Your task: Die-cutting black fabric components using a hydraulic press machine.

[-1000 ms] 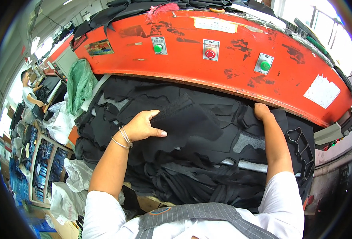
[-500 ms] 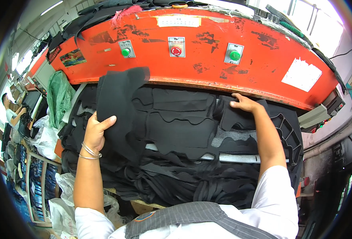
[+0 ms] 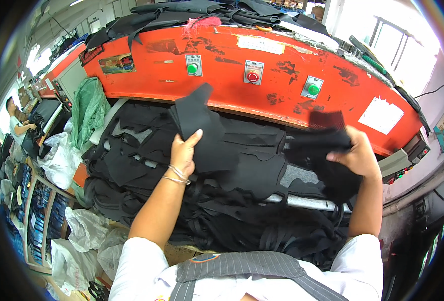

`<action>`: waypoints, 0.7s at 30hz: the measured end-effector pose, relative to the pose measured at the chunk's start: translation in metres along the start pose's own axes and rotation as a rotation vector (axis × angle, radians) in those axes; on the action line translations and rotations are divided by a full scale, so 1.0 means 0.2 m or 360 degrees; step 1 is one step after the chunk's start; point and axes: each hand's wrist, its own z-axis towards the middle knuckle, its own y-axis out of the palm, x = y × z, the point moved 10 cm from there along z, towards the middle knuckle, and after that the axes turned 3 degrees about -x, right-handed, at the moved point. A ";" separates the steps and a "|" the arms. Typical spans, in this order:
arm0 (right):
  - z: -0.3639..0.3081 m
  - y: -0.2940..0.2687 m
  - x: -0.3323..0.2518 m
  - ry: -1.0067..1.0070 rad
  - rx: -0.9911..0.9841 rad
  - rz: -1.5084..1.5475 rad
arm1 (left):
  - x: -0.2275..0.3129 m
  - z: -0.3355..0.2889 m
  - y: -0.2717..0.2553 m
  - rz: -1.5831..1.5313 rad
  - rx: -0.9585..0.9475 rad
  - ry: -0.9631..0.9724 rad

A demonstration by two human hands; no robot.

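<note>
My left hand [image 3: 184, 154] grips a stack of black fabric pieces [image 3: 202, 125], thumb on top, held up over the left-middle of the work bed. At the right, my right hand [image 3: 358, 156] is closed on other black fabric pieces [image 3: 327, 159]; these are lifted and smeared by motion. Beneath both hands lie cut black panels [image 3: 259, 165] with wavy edges, and a patch of grey felt-like material [image 3: 302, 176] shows among them. Nearer my body is a heap of black strips and scraps [image 3: 262, 228].
A red machine beam [image 3: 151, 83] spans the far side, carrying green buttons [image 3: 312, 89] and a red button [image 3: 252, 76]. A green sack [image 3: 89, 110] and white plastic bags [image 3: 84, 228] are on the left. Farther left, a person [image 3: 18, 125] stands at another table.
The view has turned left. My left hand with its stack has moved right across the bed. My right hand, earlier resting on pieces at the right, now holds black pieces raised.
</note>
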 end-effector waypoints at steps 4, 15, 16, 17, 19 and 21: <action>0.11 0.24 -0.05 0.0181 0.0347 0.1753 | -0.12 -0.02 0.12 -0.0146 -0.0061 -0.0120; 0.44 0.84 -0.34 0.0022 -0.0508 0.1413 | 0.19 -0.03 -0.10 0.0341 -0.0297 -0.0022; 0.46 0.85 -0.45 -0.0382 -0.0741 0.0527 | 0.30 0.00 -0.12 0.0623 -0.0353 0.0023; 0.42 0.94 -0.60 -0.0519 -0.1020 0.0184 | 0.37 0.04 -0.19 0.0951 -0.0452 0.0002; 0.35 1.17 -0.82 -0.0682 -0.1367 -0.0291 | 0.44 0.02 -0.12 0.1265 -0.0698 -0.0192; 0.32 1.44 -0.95 -0.0771 -0.1429 -0.0463 | 0.39 0.01 -0.10 0.1798 -0.0999 -0.0170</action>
